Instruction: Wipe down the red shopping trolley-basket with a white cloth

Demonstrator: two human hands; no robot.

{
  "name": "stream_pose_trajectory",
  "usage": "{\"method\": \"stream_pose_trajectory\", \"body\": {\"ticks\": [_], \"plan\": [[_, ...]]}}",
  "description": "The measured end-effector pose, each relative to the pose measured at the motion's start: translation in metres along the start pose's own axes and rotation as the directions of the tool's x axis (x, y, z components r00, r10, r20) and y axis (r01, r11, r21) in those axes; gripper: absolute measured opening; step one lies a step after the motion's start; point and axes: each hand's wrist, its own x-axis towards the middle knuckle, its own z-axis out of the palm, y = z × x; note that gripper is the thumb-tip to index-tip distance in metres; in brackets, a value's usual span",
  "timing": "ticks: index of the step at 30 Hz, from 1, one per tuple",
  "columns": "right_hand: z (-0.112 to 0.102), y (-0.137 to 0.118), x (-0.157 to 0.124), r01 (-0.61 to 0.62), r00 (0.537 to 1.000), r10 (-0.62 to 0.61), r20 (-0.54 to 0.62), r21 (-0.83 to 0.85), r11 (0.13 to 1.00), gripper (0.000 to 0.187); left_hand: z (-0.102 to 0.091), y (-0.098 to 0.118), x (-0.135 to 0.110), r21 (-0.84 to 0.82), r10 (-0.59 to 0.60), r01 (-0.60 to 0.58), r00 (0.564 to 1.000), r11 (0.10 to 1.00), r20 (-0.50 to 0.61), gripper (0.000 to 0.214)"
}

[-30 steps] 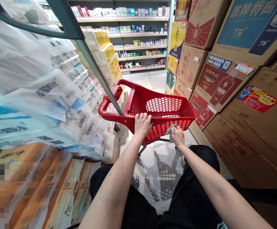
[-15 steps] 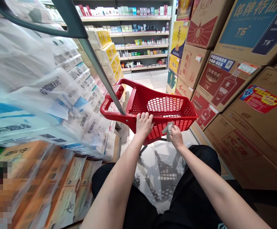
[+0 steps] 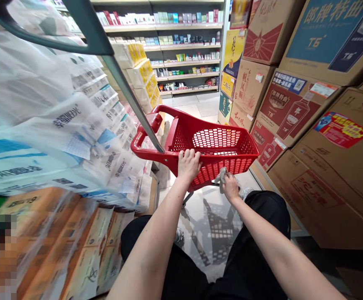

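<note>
A red plastic shopping cart (image 3: pixel 206 164) with perforated walls stands in front of me, a grey metal pole (image 3: pixel 131 96) rising from its left part to a dark handle. My left hand (image 3: pixel 189 166) is closed over the near top rim, fingers hooked inside the basket. Lower and to the right, my right hand (image 3: pixel 230 185) pinches a grey cloth (image 3: pixel 222 179) against or close beside the lower edge of the basket's near wall. Whether the cloth touches the wall is hard to tell. Part of the cloth is hidden by the fingers.
Plastic-wrapped white packs (image 3: pixel 75 125) are piled on the left, above orange packs (image 3: pixel 44 241). Cardboard cartons (image 3: pixel 309 166) stack up on the right. Shelves (image 3: pixel 187 48) with small boxes and bottles stand at the back. My bent knees (image 3: pixel 263 216) flank the tiled floor (image 3: pixel 206 233).
My right hand has moved slightly down with the cloth along the cart's near wall. My left hand stays on the rim, and the cart has barely shifted.
</note>
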Motion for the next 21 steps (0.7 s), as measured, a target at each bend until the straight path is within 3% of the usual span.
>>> {"method": "stream_pose_trajectory", "body": {"ticks": [4, 7, 10, 13, 16, 19, 21], "plan": [[-0.005, -0.007, 0.018, -0.020, 0.999, 0.021, -0.050, 0.023, 1.000, 0.044, 0.001, 0.002, 0.004, -0.017, -0.002, 0.002, 1.000, 1.000, 0.004, 0.028], [0.002, -0.002, 0.014, -0.009, 0.999, 0.008, 0.041, 0.024, 1.000, 0.044, 0.002, 0.003, 0.007, -0.009, -0.014, 0.014, 1.000, 1.000, 0.007, 0.029], [0.012, 0.010, 0.002, -0.174, 0.982, 0.166, 0.090, 0.093, 0.980, 0.037, 0.003, 0.004, 0.008, -0.009, -0.006, 0.006, 1.000, 1.000, 0.010, 0.029], [0.012, 0.024, 0.006, -0.373, 0.924, 0.383, -0.001, 0.226, 0.900, 0.035, 0.005, 0.003, 0.007, -0.020, 0.007, -0.006, 1.000, 1.000, 0.009, 0.029], [-0.002, 0.036, 0.031, -0.450, 0.833, 0.529, -0.163, 0.358, 0.818, 0.037, 0.006, 0.003, 0.007, -0.035, 0.013, -0.013, 1.000, 0.999, 0.001, 0.029], [-0.019, 0.042, 0.060, -0.455, 0.757, 0.586, -0.288, 0.412, 0.790, 0.036, 0.006, 0.005, 0.008, -0.052, 0.007, -0.007, 1.000, 0.999, 0.002, 0.029], [-0.026, 0.044, 0.072, -0.450, 0.761, 0.577, -0.298, 0.400, 0.799, 0.031, 0.006, 0.006, 0.008, -0.043, -0.002, 0.002, 1.000, 0.999, 0.002, 0.029]]}}
